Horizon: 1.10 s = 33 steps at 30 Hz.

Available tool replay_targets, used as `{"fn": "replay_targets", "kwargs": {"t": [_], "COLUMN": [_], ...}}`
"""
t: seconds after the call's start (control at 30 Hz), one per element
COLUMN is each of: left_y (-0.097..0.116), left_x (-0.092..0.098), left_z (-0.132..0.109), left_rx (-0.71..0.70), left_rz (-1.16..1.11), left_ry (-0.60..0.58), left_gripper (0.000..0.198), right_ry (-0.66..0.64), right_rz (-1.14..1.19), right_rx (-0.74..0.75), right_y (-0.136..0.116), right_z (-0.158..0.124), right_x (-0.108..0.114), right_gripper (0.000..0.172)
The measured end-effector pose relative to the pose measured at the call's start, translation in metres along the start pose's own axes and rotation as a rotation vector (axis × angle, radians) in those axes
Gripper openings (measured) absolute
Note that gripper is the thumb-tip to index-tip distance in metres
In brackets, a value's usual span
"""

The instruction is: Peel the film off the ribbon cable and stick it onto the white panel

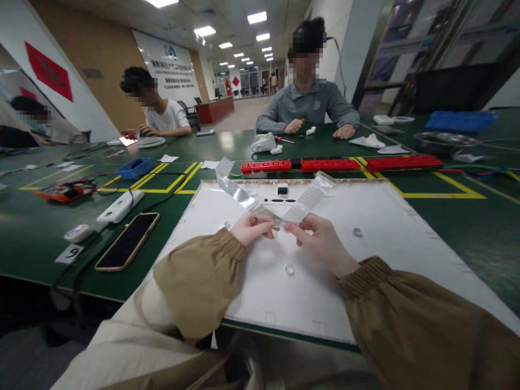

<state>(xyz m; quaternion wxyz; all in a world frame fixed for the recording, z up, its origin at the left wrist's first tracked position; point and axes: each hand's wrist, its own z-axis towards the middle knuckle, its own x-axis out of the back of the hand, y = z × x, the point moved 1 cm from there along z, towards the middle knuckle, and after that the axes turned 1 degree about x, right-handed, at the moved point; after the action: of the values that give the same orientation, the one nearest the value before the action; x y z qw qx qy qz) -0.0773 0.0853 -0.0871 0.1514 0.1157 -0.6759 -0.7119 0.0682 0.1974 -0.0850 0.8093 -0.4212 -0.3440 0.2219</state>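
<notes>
Above a large white panel [365, 254] on the green table, both my hands pinch thin strips. My left hand [254, 227] is closed on a shiny clear film strip [233, 187] that runs up and to the left. My right hand [319, 238] is closed on a white flat strip [309, 197] that runs up and to the right towards the panel's far edge. The two strips meet between my fingertips, just above the panel. Both my sleeves are tan.
A phone [128, 240], a white box [119, 206] and a cable lie left of the panel. Red bars [337, 163] and yellow floor-tape lines lie beyond it. A blue tray [134, 168] and an orange meter [60, 192] sit at the left. Three other people sit across the table.
</notes>
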Motion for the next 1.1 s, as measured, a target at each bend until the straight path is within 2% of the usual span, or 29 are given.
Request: {"fn": "replay_targets", "kwargs": {"t": [0.13,0.27,0.4,0.57,0.8,0.97,1.1], "left_y": [-0.005,-0.005,-0.003,-0.005,-0.002,-0.001,-0.001], "left_x": [0.000,-0.001,-0.003,-0.002,-0.004,-0.002,0.000], "left_z": [0.000,0.000,-0.001,-0.002,-0.003,-0.002,-0.001], "left_rx": [0.008,-0.014,-0.070,-0.086,-0.114,-0.130,-0.170], "left_rz": [0.019,0.042,0.060,0.112,0.130,0.153,0.196], "left_ry": [0.053,0.104,0.083,0.043,0.042,0.082,0.087], "left_gripper": [0.053,0.048,0.048,0.046,0.048,0.049,0.046], "right_ry": [-0.009,0.007,-0.009,-0.029,-0.041,0.061,0.032], "right_rz": [0.005,-0.042,-0.024,0.135,0.235,0.141,0.032], "right_rx": [0.012,0.063,0.047,0.003,-0.009,0.048,0.047], "right_y": [-0.002,-0.001,-0.002,-0.007,-0.007,-0.005,-0.003], "right_z": [0.000,-0.002,-0.003,-0.003,-0.004,-0.003,-0.003], "right_x": [-0.001,-0.003,-0.005,-0.008,-0.009,-0.006,-0.006], "right_gripper": [0.022,0.019,0.020,0.035,0.039,0.035,0.031]}}
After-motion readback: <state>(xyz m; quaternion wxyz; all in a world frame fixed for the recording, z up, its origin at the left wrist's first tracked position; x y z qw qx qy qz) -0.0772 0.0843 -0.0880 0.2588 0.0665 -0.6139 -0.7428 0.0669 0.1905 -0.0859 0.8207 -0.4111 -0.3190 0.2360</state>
